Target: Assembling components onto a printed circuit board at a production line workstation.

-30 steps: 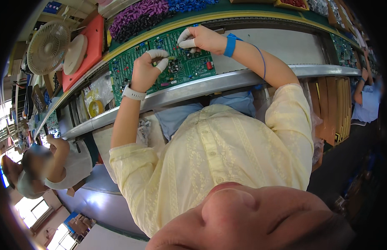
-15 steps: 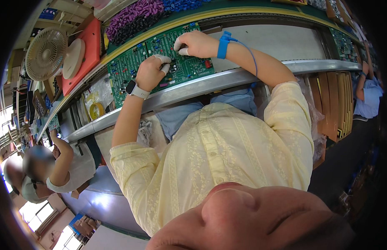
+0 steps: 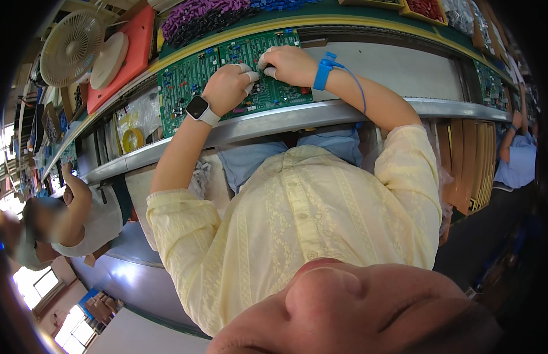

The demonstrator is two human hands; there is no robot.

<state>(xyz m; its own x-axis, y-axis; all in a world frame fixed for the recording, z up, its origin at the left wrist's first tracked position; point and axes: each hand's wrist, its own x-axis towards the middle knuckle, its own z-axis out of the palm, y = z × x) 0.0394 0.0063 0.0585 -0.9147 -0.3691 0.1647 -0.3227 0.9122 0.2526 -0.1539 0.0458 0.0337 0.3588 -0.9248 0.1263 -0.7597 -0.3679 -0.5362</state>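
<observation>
A small rounded-square smartwatch screen, dark with a pale rim, sits on the wrist of the left hand above the green circuit board. To the left of that board, a clear plastic bag lies on the counter, holding a yellow ring-shaped roll.

Bare conveyor belt lies open right of the green circuit board; component bins wall the far side, a steel rail the near edge.
</observation>
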